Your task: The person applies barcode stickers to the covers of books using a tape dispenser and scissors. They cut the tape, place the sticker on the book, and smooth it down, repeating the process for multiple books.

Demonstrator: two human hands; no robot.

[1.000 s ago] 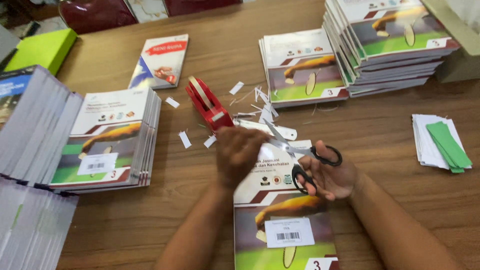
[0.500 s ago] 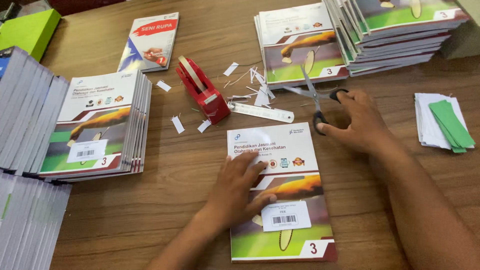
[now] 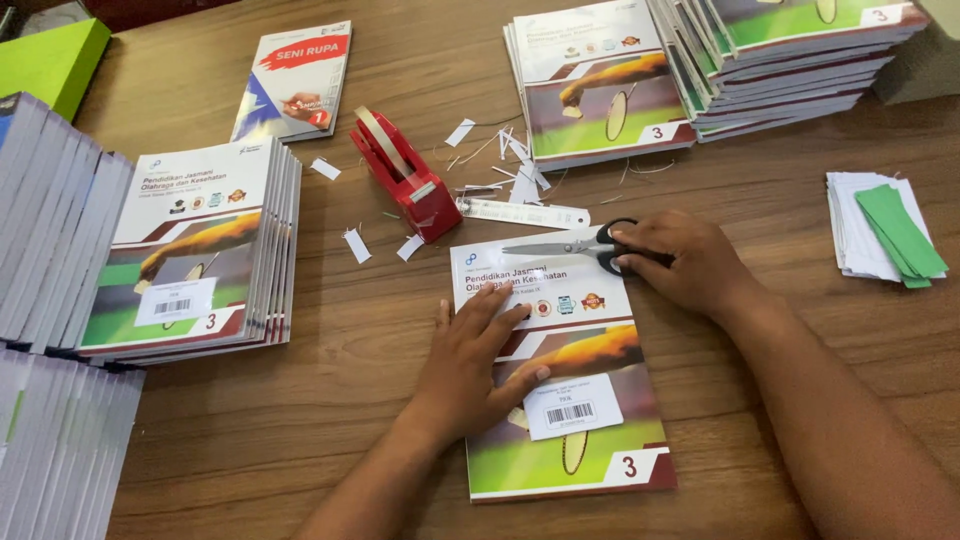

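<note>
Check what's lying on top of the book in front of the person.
On the book: the left hand pressed flat, a white barcode label, and scissors across its top edge, right hand on the handles. The cover under the palm is hidden.

brown wooden table [image 3: 300,400] fills view, visible grain, soft even light, no walls seen.

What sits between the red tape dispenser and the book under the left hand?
Head view: a long white paper strip lies on the wood between the tape dispenser and the book, with a small paper scrap by the dispenser's base.
</note>
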